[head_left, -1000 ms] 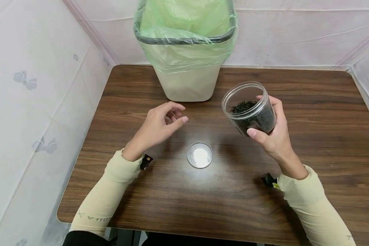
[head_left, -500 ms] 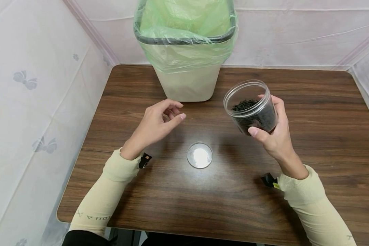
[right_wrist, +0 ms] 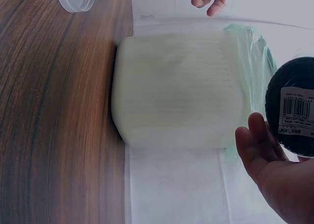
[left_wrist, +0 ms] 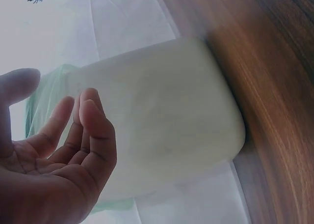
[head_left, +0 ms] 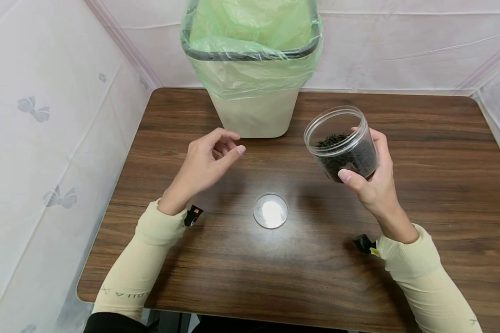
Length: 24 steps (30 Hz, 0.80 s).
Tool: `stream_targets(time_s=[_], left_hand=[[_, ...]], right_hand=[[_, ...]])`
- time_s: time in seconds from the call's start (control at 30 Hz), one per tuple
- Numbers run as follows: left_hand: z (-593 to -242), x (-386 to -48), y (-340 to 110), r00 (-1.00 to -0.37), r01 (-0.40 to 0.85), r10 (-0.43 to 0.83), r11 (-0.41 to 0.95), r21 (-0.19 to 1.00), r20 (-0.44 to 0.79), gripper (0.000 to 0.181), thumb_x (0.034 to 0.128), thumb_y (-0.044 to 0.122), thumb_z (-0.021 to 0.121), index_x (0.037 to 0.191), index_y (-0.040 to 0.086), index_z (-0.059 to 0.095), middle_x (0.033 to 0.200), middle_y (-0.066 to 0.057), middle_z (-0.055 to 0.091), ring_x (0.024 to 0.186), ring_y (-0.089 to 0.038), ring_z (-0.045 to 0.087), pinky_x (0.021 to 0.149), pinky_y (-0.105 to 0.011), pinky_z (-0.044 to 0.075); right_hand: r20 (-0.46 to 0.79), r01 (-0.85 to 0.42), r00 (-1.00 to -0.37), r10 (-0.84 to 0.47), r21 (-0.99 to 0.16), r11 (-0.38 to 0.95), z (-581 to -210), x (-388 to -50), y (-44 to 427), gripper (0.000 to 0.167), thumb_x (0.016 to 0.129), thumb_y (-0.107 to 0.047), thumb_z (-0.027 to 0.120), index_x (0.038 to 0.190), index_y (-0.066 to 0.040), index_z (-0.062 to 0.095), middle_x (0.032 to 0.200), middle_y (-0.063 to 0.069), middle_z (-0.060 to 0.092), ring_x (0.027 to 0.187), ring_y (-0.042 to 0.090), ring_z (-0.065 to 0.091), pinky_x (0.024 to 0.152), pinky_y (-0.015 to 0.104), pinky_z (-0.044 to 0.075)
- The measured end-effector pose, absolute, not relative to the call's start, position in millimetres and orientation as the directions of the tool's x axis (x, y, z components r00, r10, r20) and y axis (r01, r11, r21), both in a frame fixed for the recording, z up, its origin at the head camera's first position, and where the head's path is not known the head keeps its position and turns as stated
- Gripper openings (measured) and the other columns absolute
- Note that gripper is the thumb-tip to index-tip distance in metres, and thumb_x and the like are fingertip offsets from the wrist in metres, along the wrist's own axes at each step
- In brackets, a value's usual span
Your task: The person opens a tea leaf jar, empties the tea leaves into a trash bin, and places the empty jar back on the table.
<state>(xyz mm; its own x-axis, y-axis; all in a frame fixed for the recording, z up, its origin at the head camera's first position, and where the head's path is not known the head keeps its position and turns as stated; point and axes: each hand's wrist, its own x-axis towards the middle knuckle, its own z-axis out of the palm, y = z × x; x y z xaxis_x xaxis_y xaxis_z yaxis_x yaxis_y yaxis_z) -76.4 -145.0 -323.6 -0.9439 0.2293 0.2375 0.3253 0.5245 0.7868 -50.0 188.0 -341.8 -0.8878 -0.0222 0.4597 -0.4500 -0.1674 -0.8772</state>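
Observation:
My right hand [head_left: 377, 185] grips a clear, lidless jar [head_left: 345, 147] partly filled with dark dried leaves [head_left: 332, 140], tilted towards the left above the table. In the right wrist view the jar's dark base [right_wrist: 296, 106] bears a barcode label, with fingers of the right hand [right_wrist: 287, 177] curled at it. A small round clear lid [head_left: 270, 210] lies on the table between the two hands. My left hand [head_left: 202, 162] hangs in the air left of the lid, its fingers loosely bent with nothing in them; the left wrist view shows that hand's palm [left_wrist: 54, 170] bare.
At the back of the wooden table [head_left: 250, 273] stands a cream bin [head_left: 256, 113] lined with a green plastic bag [head_left: 254, 76]. White sheeting [head_left: 408, 51] hangs behind the table and along its left side.
My left hand has drifted left and slightly towards the back. The right hand and jar have shifted a little to the right and up in the view. The lid has stayed put.

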Motion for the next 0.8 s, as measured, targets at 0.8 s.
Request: stream_targets(time_s=[0.8], left_hand=[[-309.2,-84.0,-154.2,-0.957,0.288,0.126,0.504,0.814,0.26,0.027,0.0981,0.036,0.065,0.109,0.012,0.072,0.088,0.0,0.068,0.075,-0.016,0.061,0.068,-0.027,0.047]], right_hand=[[0.477,-0.472,-0.879,0.004,-0.868,-0.152,-335.6,-51.6,187.9,0.067,0.067,0.003,0.067,0.132,0.001,0.053,0.118,0.015,0.063,0.105,0.023,0.058,0.088,0.026,0.045]])
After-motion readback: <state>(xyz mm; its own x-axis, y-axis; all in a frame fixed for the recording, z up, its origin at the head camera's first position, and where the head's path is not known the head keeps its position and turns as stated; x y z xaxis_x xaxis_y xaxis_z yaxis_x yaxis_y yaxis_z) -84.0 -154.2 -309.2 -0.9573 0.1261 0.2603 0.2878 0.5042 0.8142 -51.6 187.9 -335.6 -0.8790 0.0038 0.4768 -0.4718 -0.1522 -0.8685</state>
